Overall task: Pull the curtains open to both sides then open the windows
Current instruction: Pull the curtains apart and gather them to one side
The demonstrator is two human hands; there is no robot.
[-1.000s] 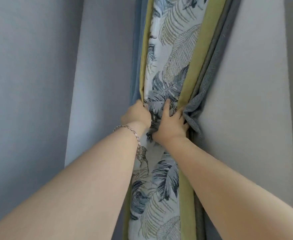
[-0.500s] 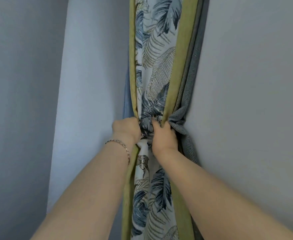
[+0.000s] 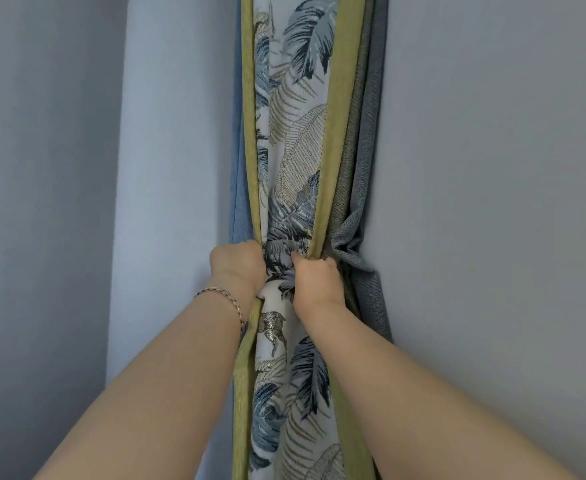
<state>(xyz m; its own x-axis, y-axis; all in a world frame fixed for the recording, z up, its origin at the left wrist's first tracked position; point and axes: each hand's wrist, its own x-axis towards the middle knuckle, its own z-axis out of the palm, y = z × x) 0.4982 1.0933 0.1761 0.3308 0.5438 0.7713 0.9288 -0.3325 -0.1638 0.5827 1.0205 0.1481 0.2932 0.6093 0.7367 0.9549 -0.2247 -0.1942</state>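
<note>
The curtain (image 3: pixel 293 161) hangs gathered into a narrow vertical bundle in front of me, tight against the pale grey wall (image 3: pixel 492 168) on its right side and beside a lighter wall panel (image 3: pixel 170 168) on its left. Its middle strip is a white woven cloth printed with large feathery leaves in navy, slate blue and a thin tan outline. On either side of that strip runs an olive-green band (image 3: pixel 336 133) with a soft, matte nap. Outside the green, a plain blue fold (image 3: pixel 239 188) shows along the left edge, and a coarser grey fabric (image 3: pixel 367 188) with a visible diagonal weave lies along the right edge, creased and puckered where it is drawn in.

Both my hands meet at the waist of the bundle. My left hand (image 3: pixel 238 268) is wrapped round the left side, fingers curled out of sight behind the cloth, so I am squeezing the green band and the printed strip together. A thin braided bracelet (image 3: pixel 224 299) of pink and white links sits on that wrist. My right hand (image 3: pixel 317 282) is closed in a fist on the right side, its fingers (image 3: pixel 298 259) tucked into the printed folds and pinching the cloth where the green band and the grey fabric bunch up. Below my hands the bundle swells wider and the leaf pattern spreads open; above them it runs straight up, pleated and taut.
</note>
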